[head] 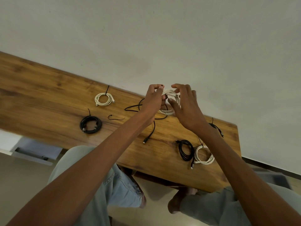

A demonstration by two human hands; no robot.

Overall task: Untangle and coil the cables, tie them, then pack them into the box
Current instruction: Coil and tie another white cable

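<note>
Both bare forearms reach up from the bottom of the frame, over knees in pale blue jeans [120,185], and meet near the upper middle. Held up between them is a white cable coil [169,101], a smooth round bundle of several loops. The left hand [153,100] grips one side of it with curled fingers. The right hand [184,106] pinches the loops between thumb and forefinger, its other fingers loosely spread.

Below lies the desk [40,88], a long slab of warm brown wood with streaky grain, running slantwise from the upper left to the lower right. A loose black cable [151,131] trails across it under the left wrist, ending in a small plug. Left of centre sits a tied white coil [104,98] with a thin black tie sticking up, and lower left a tied black coil [90,124] with metal-tipped plugs. Between them and the hands lies a spare black tie [116,118], thin and curved. At lower right a black coil [185,150] and a white coil [204,154] rest touching, partly behind the right forearm. Another black cable [218,128] peeks out beside the right wrist.
</note>
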